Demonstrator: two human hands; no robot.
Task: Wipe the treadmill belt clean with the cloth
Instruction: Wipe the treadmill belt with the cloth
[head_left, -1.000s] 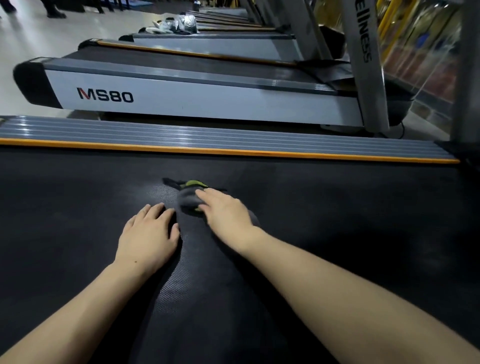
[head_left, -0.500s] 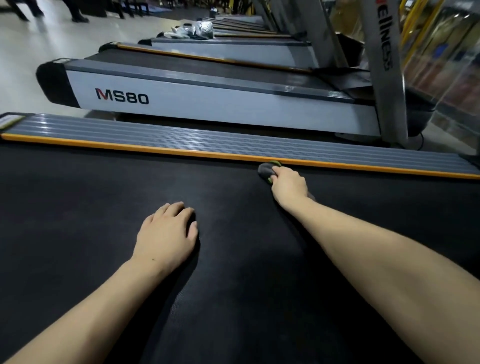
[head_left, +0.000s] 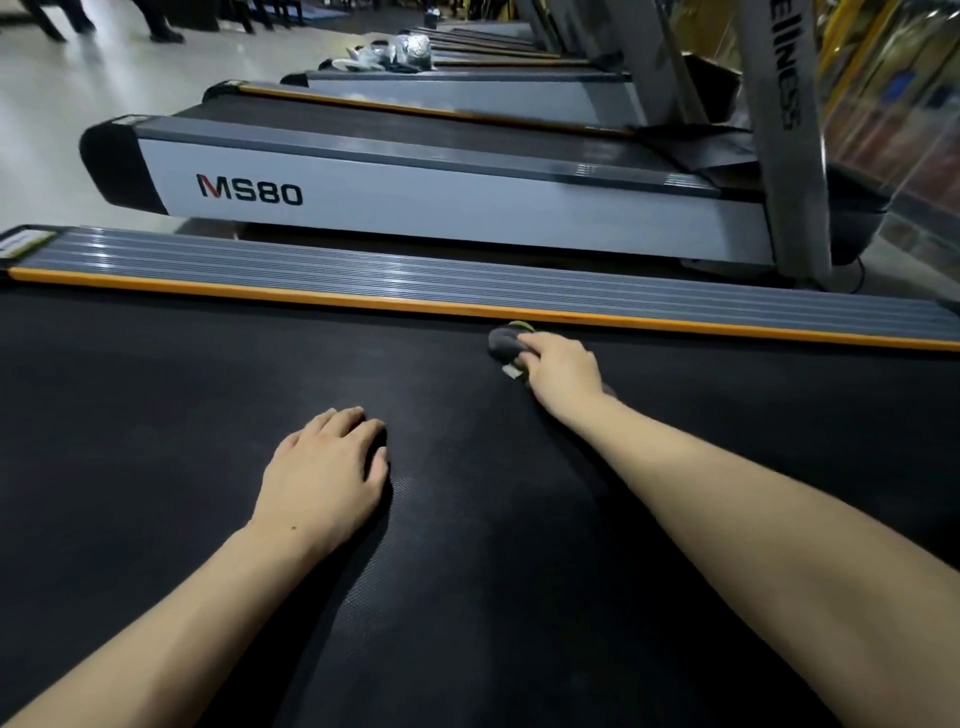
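Barely shifted since half a second ago: right hand (head_left: 558, 371) is still pressing the bunched grey cloth (head_left: 505, 343) onto the treadmill belt (head_left: 156, 415), beside the orange edge strip (head_left: 260, 293), fingers curled over it. Left hand (head_left: 324, 475) is resting flat, fingers relaxed. Risk: cloth catching or wedging under the strip.

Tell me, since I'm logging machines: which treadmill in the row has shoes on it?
The third treadmill away, behind the MS80 treadmill; pale shoes sit at its rear end.
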